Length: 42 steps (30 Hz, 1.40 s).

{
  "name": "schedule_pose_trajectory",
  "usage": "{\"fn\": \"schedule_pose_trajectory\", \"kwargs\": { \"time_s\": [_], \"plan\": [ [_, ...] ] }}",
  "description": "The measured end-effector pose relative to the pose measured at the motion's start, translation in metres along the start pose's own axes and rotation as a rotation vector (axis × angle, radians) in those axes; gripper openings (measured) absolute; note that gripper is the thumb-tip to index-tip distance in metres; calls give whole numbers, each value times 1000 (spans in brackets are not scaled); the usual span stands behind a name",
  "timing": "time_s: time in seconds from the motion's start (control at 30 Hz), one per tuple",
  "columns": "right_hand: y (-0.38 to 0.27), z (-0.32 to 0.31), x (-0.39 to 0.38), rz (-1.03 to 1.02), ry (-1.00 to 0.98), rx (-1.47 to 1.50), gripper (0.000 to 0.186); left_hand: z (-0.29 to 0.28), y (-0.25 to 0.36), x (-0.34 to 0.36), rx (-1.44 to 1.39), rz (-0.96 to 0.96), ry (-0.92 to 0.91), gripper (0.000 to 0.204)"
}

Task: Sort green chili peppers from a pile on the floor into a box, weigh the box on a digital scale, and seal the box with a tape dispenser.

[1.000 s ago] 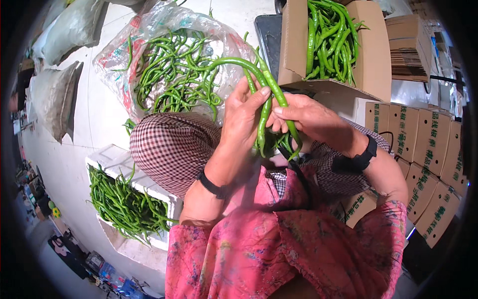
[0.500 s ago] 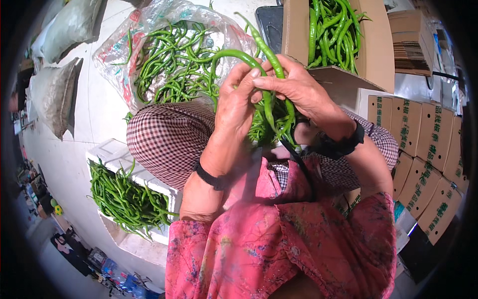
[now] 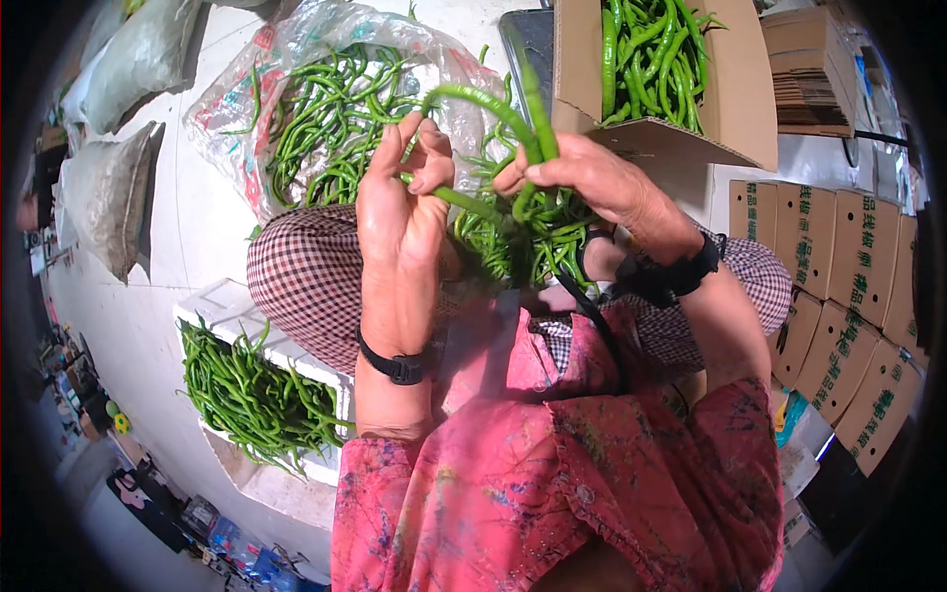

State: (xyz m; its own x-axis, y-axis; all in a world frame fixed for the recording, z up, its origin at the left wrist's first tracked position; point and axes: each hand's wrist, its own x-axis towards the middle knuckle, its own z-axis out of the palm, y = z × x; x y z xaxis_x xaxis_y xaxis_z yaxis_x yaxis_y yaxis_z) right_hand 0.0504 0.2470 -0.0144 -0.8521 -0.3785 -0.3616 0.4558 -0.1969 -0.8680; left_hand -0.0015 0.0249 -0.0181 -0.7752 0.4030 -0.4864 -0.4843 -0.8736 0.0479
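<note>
My right hand (image 3: pixel 597 178) grips long green chili peppers (image 3: pixel 538 118) between thumb and fingers; one stands nearly straight up and another arches to the left. My left hand (image 3: pixel 406 187), palm turned up with curled fingers, pinches a single green chili pepper (image 3: pixel 466 203) that points toward the right hand. Below both hands, between my knees, lies a heap of green chili peppers (image 3: pixel 557 242), partly hidden. Beyond the left hand, a clear plastic bag (image 3: pixel 232 113) lies spread wide with many loose chili peppers (image 3: pixel 330 123) in it.
A cardboard box (image 3: pixel 740 89) of larger chili peppers stands at the far right beside a dark flat tray or scale (image 3: pixel 528 49). At my left is a white foam box (image 3: pixel 222 296) heaped with peppers. Stacked cartons (image 3: pixel 838 266) are on the right, full sacks (image 3: pixel 104 197) far left.
My hands have come apart: the left moved left with one chili pepper, while the right keeps the long ones. The cardboard box appears shifted slightly left.
</note>
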Motion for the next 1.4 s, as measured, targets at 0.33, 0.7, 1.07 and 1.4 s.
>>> {"fn": "schedule_pose_trajectory", "kwargs": {
  "time_s": [0.33, 0.7, 1.07, 1.4],
  "plan": [
    [3, 38, 2, 114, -154, 394, 43, -15, -8, 24, 49, 124, -3, 25],
    [1, 10, 8, -58, -117, 560, 42, -4, -13, -5, 399, 152, -23, 40],
    [-17, 3, 8, -166, -140, 540, 42, -5, -27, -58, 844, 94, -115, 37],
    [-30, 18, -18, -115, -149, 259, 38, 20, -45, -73, 1185, 351, -128, 38]
  ]
}}
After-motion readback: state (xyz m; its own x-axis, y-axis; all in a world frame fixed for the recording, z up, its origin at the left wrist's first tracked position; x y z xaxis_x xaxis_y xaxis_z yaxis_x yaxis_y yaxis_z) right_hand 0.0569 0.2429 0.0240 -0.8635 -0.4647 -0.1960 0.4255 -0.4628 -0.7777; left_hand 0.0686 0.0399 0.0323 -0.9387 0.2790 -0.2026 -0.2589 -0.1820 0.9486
